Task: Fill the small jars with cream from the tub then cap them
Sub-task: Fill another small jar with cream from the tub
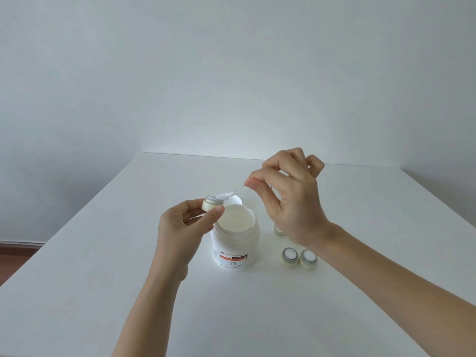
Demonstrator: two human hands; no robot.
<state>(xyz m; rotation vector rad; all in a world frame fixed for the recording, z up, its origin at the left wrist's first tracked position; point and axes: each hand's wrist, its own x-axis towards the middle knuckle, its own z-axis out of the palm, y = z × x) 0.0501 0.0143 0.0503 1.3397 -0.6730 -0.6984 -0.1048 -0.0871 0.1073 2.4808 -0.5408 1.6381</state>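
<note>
near table point(231, 318) bare | tub point(235, 243), jars point(298, 258) block centre-right

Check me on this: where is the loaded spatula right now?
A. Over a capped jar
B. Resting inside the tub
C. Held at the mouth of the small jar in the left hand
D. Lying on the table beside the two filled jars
C: the right hand pinches the spatula, its cream-laden tip at the open small jar that the left hand holds above the tub.

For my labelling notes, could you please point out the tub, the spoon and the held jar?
tub point(235, 249): head view, on its labelled front wall.
spoon point(223, 195): head view, on its cream-loaded bowl.
held jar point(210, 204): head view, on its side wall.
</note>
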